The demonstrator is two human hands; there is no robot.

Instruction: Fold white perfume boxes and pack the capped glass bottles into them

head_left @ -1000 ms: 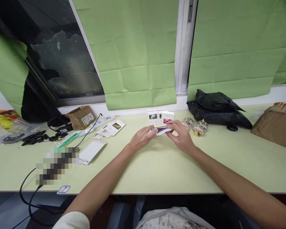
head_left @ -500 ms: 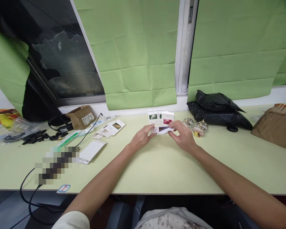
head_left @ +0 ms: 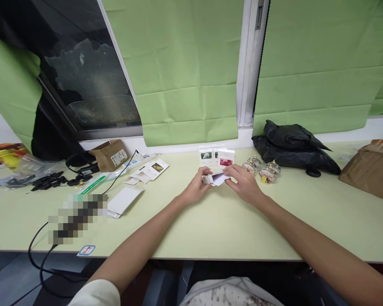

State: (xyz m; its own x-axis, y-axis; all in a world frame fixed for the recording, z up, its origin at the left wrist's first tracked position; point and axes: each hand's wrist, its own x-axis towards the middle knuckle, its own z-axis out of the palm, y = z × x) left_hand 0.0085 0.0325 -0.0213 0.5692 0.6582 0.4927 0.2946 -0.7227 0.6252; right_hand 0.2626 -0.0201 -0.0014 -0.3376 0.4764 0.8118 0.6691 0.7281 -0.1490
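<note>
Between my two hands is a small white cardboard box (head_left: 217, 179), its open end tipped toward me so the inside shows. My left hand (head_left: 196, 186) grips its left side, fingers bent over the edge. On the right side, my right hand (head_left: 242, 182) pinches the upper edge and a flap. Just behind stand several white boxes with flower pictures, among them one with a white flower (head_left: 206, 156) and one with a pink flower (head_left: 226, 158). Two clear, gold-topped ornaments (head_left: 270, 171) lie beside my right hand.
Flattened white cartons (head_left: 126, 199) lie to the left, with a flower-printed one (head_left: 158, 168) behind. A brown box (head_left: 110, 155), cables and black parts (head_left: 49, 181) sit farther left. Black plastic bags (head_left: 293, 146) and a brown parcel (head_left: 370, 170) are at right.
The box in my hands has come slightly nearer and tilted, so more of its inside shows. My left hand has shifted a little to the right. The view has moved slightly.
</note>
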